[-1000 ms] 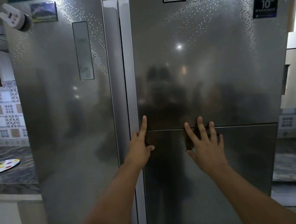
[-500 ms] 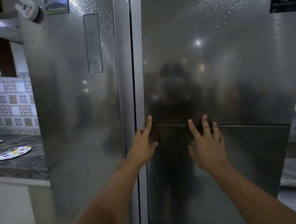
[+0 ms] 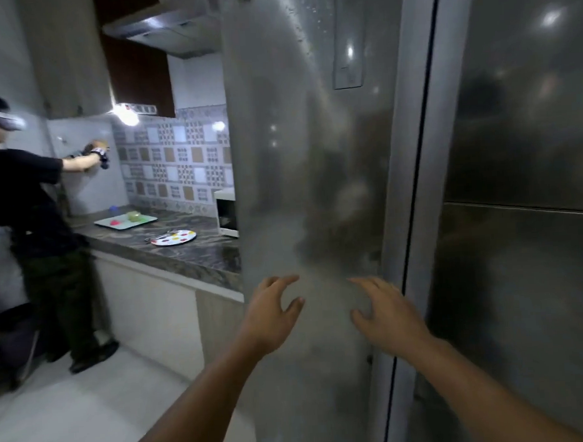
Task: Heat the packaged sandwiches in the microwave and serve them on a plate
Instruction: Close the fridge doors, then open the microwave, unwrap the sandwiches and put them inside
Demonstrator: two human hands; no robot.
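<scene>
A tall steel refrigerator point(image 3: 313, 152) with its doors closed fills the right of the view. My left hand point(image 3: 271, 313) and my right hand point(image 3: 386, 314) hover in front of its left door, fingers spread, holding nothing. On the dark stone counter point(image 3: 190, 256) to the left lies a white plate with coloured dots point(image 3: 173, 237). Behind the plate, the corner of a white microwave point(image 3: 226, 213) shows past the refrigerator's edge. No packaged sandwiches are visible.
Another person in dark clothes point(image 3: 29, 207) stands at the far left end of the counter, arms raised to the wall. A pale tray point(image 3: 125, 221) with small items sits near that person. A range hood point(image 3: 168, 28) hangs above. White floor point(image 3: 74, 418) lies lower left.
The view has swung left, bringing the counter and the other person into sight. Both hands have left the seam on the refrigerator's right door and now hover before its left door.
</scene>
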